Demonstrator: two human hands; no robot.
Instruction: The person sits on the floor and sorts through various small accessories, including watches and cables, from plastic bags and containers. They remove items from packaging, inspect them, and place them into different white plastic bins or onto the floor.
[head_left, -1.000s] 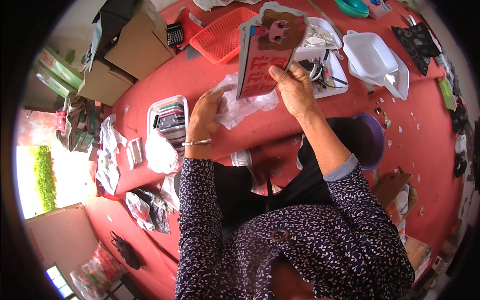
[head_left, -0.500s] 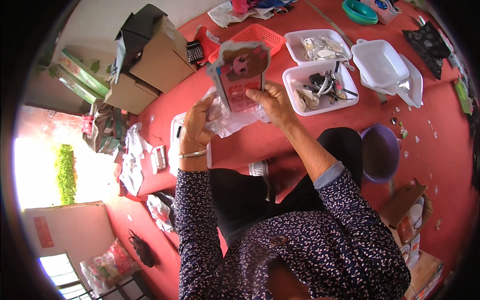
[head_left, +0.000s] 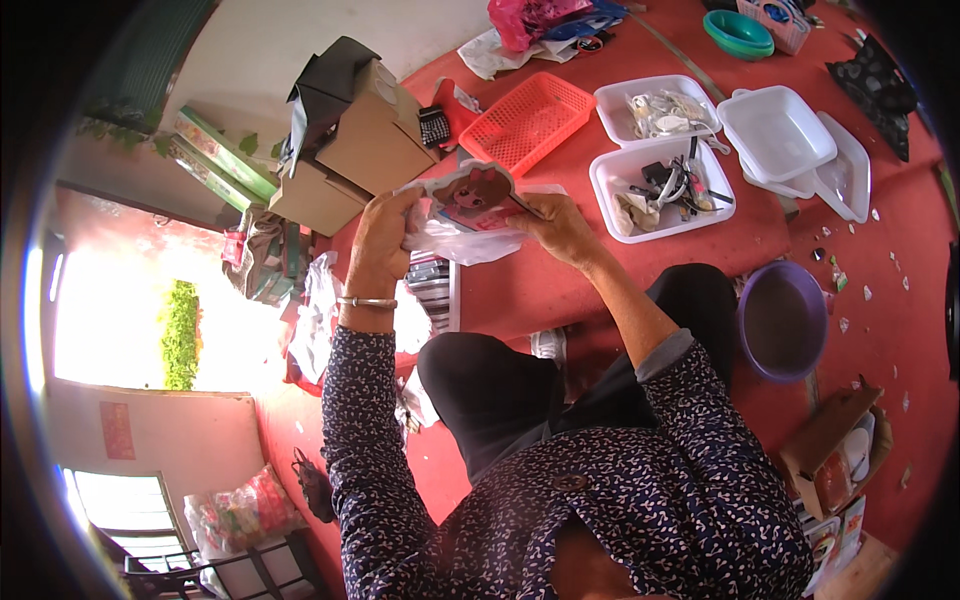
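Observation:
In front of me, my left hand (head_left: 382, 235) grips a thin clear plastic bag (head_left: 462, 243) by its left side. A flat cartoon-face card (head_left: 474, 190), cut to the outline of a head with brown hair and a pink bow, sits at the bag's mouth. My right hand (head_left: 562, 232) pinches its right edge between thumb and fingers. The lower part of the card is hidden by the bag, so I cannot tell how deep it lies inside. Below the bag, striped dark flat items (head_left: 430, 288) lie in a white-rimmed tray.
Beyond my hands stands a red plastic basket (head_left: 487, 152). A white tub of cables (head_left: 625, 222) and another of small pale parts (head_left: 612, 125) are to its right. Further right are stacked white tubs (head_left: 780, 130) and a purple basin (head_left: 784, 322). Cardboard boxes (head_left: 370, 155) stand at the far left.
The card has come down from upright above the bag and now tilts lower, against the bag's mouth. The whole view has shifted, showing striped items below the bag.

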